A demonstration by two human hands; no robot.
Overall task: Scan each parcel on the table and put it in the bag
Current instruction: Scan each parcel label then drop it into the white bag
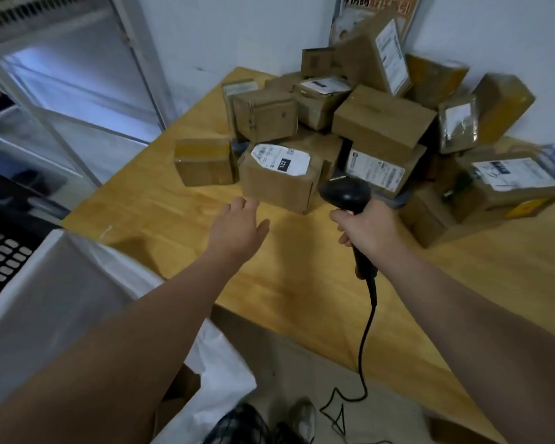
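Observation:
Several brown cardboard parcels are heaped at the back of the wooden table (161,206). The nearest parcel (277,187) carries a white label on top and faces me. My left hand (237,227) is stretched out over the table just short of that parcel, fingers straight, holding nothing. My right hand (367,230) grips the handle of a black barcode scanner (346,192), whose head sits close to the labelled parcel's right side. The scanner's black cable hangs down to the floor. A white bag (45,299) stands open at the lower left beside the table.
A small plain parcel (204,161) lies apart at the left of the heap. More parcels (500,187) crowd the right side up to the white wall. A glass door (77,91) is at the left. A black perforated crate (0,257) sits behind the bag.

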